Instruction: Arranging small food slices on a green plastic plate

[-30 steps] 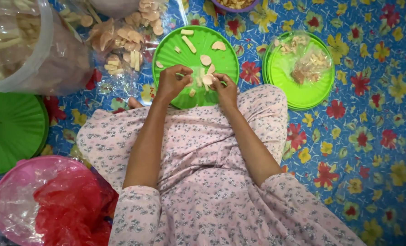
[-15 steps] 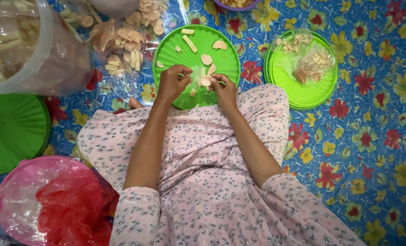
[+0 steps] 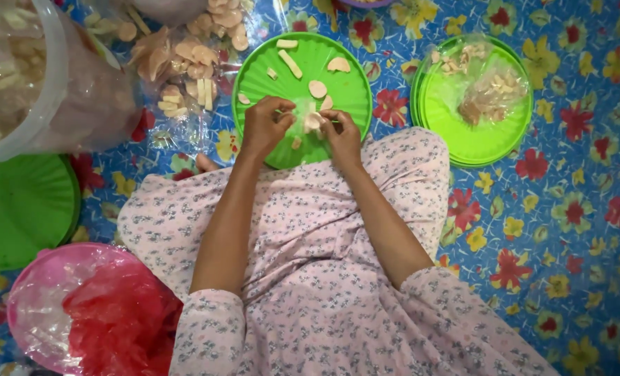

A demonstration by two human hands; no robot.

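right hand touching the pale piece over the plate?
Touching. Head view: right hand fingers close on the pale piece above the green plate.

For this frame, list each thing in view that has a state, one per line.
Left hand: closed on a small clear bag.
Right hand: pinching the clear bag with a pale piece inside.
Middle green plate: holds a few loose pale pieces.
Right green plate: holds filled clear bags.
Pink basin: holds a red plastic bag.
Bucket: lined with clear plastic, part full.

A home floor is indicated: flowered blue mat (image 3: pixel 574 209) spread underfoot, green plastic plates (image 3: pixel 473 139), bagged crackers (image 3: pixel 184 63) laid about.
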